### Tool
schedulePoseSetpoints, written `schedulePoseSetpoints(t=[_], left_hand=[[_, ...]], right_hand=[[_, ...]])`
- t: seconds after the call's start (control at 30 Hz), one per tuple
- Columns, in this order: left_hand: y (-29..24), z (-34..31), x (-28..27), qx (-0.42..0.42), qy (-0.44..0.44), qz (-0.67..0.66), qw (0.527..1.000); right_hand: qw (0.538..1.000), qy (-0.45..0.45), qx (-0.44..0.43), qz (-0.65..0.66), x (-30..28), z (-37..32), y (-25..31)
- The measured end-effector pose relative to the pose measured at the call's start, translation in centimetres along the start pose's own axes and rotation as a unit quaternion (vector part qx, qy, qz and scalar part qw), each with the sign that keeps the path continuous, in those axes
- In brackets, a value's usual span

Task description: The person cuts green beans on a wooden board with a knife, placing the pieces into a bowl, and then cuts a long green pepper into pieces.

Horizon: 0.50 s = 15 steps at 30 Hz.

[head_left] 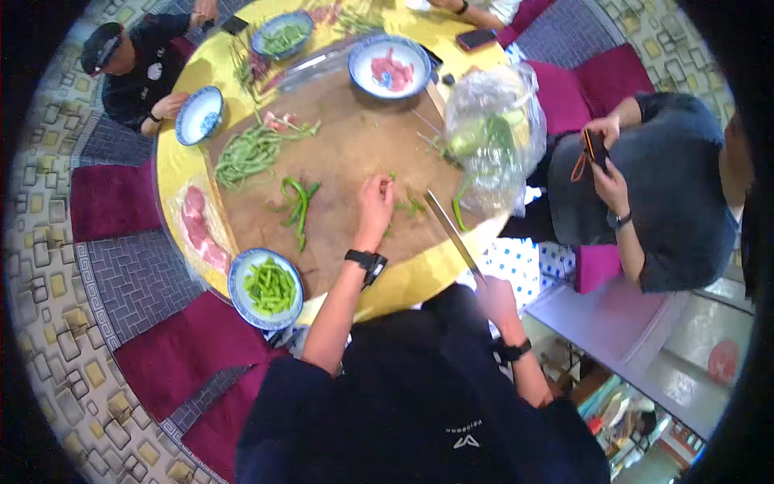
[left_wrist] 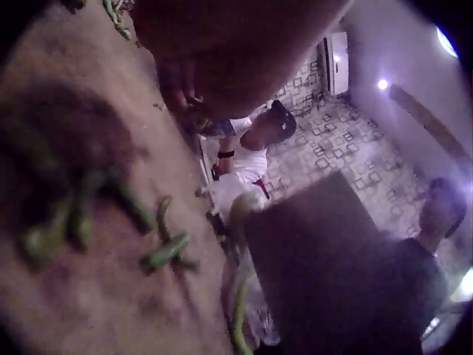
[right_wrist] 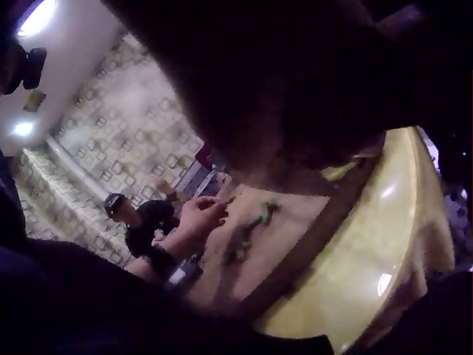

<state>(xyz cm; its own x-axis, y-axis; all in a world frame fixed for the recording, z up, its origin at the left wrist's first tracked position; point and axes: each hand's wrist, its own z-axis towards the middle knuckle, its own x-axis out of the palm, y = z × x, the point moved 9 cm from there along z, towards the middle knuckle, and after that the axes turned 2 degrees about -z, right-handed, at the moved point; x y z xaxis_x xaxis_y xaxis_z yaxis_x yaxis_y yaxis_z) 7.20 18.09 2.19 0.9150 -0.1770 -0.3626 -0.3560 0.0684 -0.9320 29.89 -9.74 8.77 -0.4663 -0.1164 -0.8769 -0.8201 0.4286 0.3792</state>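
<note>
Over the wooden cutting board [head_left: 347, 137], my left hand [head_left: 376, 211] has its fingers curled, pinching a small piece of green pepper [head_left: 393, 175] that pokes past the fingertips. My right hand [head_left: 497, 300] grips the handle of a cleaver [head_left: 451, 228] near the table's front edge. Its blade points away from me, right of the left hand; broad and dark, the cleaver [left_wrist: 318, 259] shows side-on in the left wrist view. Cut green pepper pieces [left_wrist: 166, 251] lie on the board between hand and blade. Whole long green peppers [head_left: 301, 214] rest left of the left hand.
A bowl of cut green pepper [head_left: 270, 288] stands at the front left, near raw meat [head_left: 200, 226]. Green beans [head_left: 246, 157] lie on the board. A bowl with meat [head_left: 390, 68] sits at the back; a plastic bag of vegetables [head_left: 492, 137] is at right. Several people surround the table.
</note>
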Motion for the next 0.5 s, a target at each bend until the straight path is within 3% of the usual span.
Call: schedulePoseSetpoints(t=[0.03, 0.1, 0.2, 0.3, 0.4, 0.5], left_hand=[[-1.5, 3.2, -0.2, 0.035, -0.039, 0.05, 0.997], [-3.1, 6.6, -0.7, 0.084, -0.107, 0.154, 0.979], [-1.5, 5.2, 0.1, 0.049, -0.06, 0.181, 0.98], [-1.6, -1.9, 0.3, 0.04, 0.092, 0.303, 0.948], [-1.5, -6.0, 2.4, 0.144, 0.155, 0.355, 0.911], [-1.9, -3.8, 5.2, 0.194, 0.149, 0.357, 0.902]], right_hand=[[0.999, -0.007, -0.026, -0.021, 0.6, 0.0, -1.2], [1.0, -0.009, 0.014, 0.012, -0.2, -0.2, -2.0], [1.0, 0.01, 0.018, 0.014, -0.5, -0.4, -3.1], [0.997, 0.037, 0.038, 0.049, -0.4, 1.1, -3.0], [0.998, 0.023, 0.02, 0.051, -1.5, 2.1, -1.8], [0.998, 0.033, 0.001, 0.044, -1.3, 2.6, -1.9]])
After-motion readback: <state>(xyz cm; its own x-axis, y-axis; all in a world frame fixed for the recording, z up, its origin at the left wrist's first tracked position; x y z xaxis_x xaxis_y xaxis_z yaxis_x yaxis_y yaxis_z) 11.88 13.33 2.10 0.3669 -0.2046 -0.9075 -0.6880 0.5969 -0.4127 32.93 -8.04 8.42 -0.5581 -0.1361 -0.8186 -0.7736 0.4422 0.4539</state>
